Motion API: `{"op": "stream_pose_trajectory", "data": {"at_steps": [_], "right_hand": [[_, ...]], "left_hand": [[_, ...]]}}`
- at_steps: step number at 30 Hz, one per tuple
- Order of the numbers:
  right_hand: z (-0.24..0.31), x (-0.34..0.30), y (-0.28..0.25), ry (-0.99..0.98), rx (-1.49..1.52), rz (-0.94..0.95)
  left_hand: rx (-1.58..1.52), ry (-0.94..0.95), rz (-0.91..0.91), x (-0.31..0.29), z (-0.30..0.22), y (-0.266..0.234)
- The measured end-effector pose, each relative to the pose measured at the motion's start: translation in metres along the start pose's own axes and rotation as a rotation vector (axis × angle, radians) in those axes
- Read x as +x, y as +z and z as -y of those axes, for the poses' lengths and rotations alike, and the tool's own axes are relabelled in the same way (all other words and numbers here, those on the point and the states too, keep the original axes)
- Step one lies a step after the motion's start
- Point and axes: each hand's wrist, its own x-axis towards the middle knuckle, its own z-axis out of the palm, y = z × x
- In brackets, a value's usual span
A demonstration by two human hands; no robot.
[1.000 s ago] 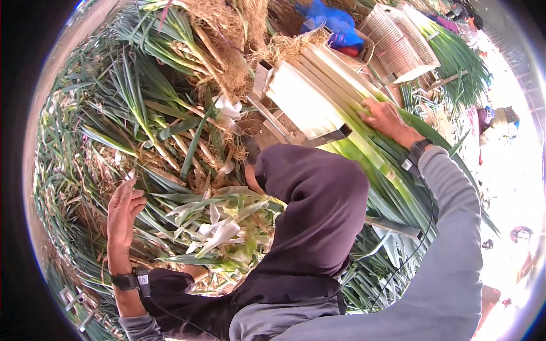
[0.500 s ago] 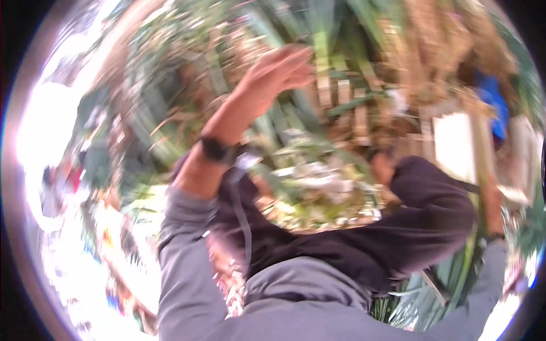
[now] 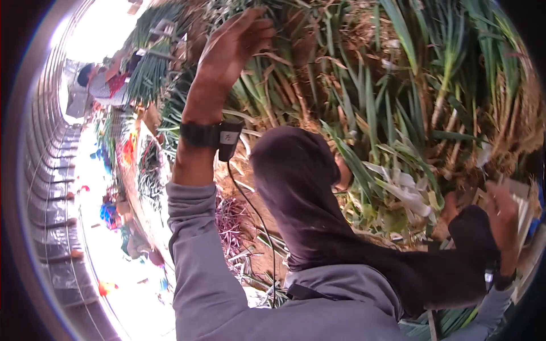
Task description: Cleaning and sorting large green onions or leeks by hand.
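My left hand [image 3: 227, 48] reaches over the leafy pile at the upper left, its fingers stretched out and holding nothing I can see. Below and beside it lie long green leek-like stalks [image 3: 293, 94] with pale, earthy roots. On that wrist is a black band carrying a small box [image 3: 229, 139], from which a thin cable runs down. At the far right, my right hand [image 3: 501, 213] is raised beside my bent leg, fingers apart, close to a pale wooden frame [image 3: 520, 190]. White peeled leaf scraps [image 3: 406, 193] lie between my legs.
More upright green stalks [image 3: 449, 57] stand at the upper right. Purplish thin stems [image 3: 230, 224] lie on the ground left of my knee [image 3: 290, 153]. Another person [image 3: 111, 85] sits at the far left by a green bundle. A ribbed, curved wall [image 3: 54, 199] borders the left.
The view has swung, so the wooden frame now sits nearer the right edge. My left hand appears farther up and left; my right hand now shows with fingers raised.
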Motion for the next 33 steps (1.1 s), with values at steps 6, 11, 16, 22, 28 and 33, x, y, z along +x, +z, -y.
{"op": "stream_pose_trajectory", "data": {"at_steps": [6, 11, 16, 22, 28, 33], "right_hand": [[0.021, 0.052, 0.021, 0.030, -0.120, 0.230], [0.009, 0.072, 0.034, 0.148, -0.172, 0.416], [-0.009, 0.074, 0.047, 0.208, -0.106, 0.492], [-0.009, 0.076, 0.054, 0.412, 0.025, 0.640], [-0.018, 0.055, 0.048, 0.336, 0.109, 0.535], [-0.008, 0.083, 0.078, 0.469, 0.466, 0.660]], "left_hand": [[0.073, -0.192, -0.600, -0.043, 0.115, -0.145], [0.271, -0.630, -0.598, -0.036, 0.291, -0.117], [1.065, -0.573, -0.423, -0.013, 0.379, -0.086], [1.120, -0.706, -0.458, -0.005, 0.418, -0.140], [0.550, -0.662, -0.134, 0.017, 0.380, -0.093], [0.005, -0.723, 0.010, 0.004, 0.318, -0.015]]}}
